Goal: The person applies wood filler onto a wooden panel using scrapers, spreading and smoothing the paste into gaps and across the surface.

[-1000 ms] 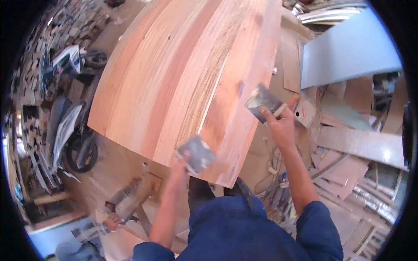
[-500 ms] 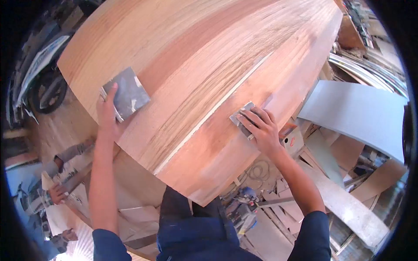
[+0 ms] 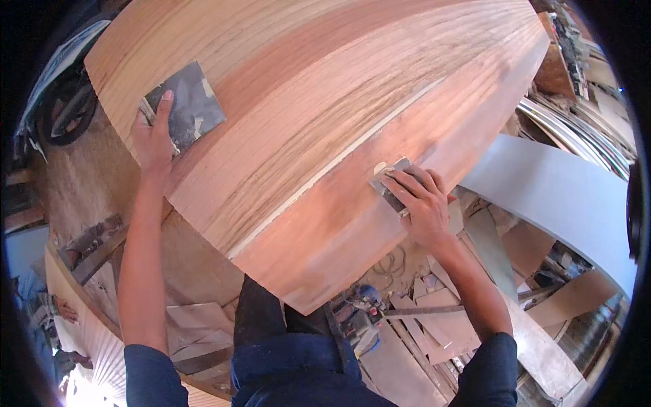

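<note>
A large wood-veneered panel (image 3: pixel 291 129) fills the middle, with a thin pale filler line (image 3: pixel 339 166) running lengthwise along it. My left hand (image 3: pixel 154 139) grips a square grey metal plate (image 3: pixel 193 102) by its left side, thumb on top; pale smears mark its face. My right hand (image 3: pixel 426 200) is closed on a small filler scraper (image 3: pixel 392 184), its fingers pressing the blade on or just above the veneer, right of the line. Beside the blade's upper edge sits a pale dab of filler (image 3: pixel 380 167).
At right, a pale bluish board (image 3: pixel 549 186) lies over wood offcuts (image 3: pixel 434 319) and long strips (image 3: pixel 576 129). A power tool (image 3: pixel 363 308) rests on the floor below the panel. Black hoses (image 3: pixel 68 119) hang at left. Another person's hands (image 3: pixel 68 310) show at lower left.
My right hand and scraper have shifted slightly right, and a pale dab now shows by the blade. The left plate sits higher and further left in view; the camera has also moved.
</note>
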Motion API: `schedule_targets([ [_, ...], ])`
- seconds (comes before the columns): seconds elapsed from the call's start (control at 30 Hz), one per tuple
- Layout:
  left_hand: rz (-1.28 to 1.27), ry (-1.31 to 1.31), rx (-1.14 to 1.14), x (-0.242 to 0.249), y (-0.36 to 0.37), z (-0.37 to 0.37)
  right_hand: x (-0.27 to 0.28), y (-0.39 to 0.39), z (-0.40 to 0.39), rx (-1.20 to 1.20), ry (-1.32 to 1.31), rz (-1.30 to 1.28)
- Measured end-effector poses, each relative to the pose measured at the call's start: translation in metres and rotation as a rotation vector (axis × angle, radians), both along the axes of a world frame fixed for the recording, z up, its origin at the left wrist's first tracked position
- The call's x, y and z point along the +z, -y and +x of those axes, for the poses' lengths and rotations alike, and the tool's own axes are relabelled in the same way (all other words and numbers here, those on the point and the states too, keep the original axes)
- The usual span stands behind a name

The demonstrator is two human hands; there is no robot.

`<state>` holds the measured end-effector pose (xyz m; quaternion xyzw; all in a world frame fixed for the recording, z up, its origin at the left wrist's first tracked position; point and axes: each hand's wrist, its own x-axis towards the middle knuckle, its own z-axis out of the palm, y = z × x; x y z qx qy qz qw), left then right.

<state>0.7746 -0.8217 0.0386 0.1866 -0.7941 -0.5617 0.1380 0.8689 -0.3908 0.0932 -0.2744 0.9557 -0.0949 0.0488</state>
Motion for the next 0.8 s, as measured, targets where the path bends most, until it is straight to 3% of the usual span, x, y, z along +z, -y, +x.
schedule_targets([
  [0.13, -0.022, -0.107, 0.024, -0.004, -0.005, 0.001, 0.004, 0.009, -0.002, 0.021, -0.061, -0.044],
  [0.33, -0.068, 0.018, -0.001, -0.004, 0.001, 0.002, -0.005, 0.02, 0.013, -0.001, 0.005, -0.037],
  [0.43, -0.172, -0.106, 0.027, -0.004, -0.004, -0.001, 0.008, 0.021, 0.014, -0.016, 0.025, 0.0],
  [0.63, -0.024, 0.057, -0.039, -0.002, 0.003, 0.004, -0.004, 0.034, 0.022, -0.007, -0.013, -0.057],
  [0.8, -0.112, -0.103, -0.002, -0.001, -0.002, 0.0, -0.005, 0.039, 0.025, 0.016, -0.051, -0.063],
])
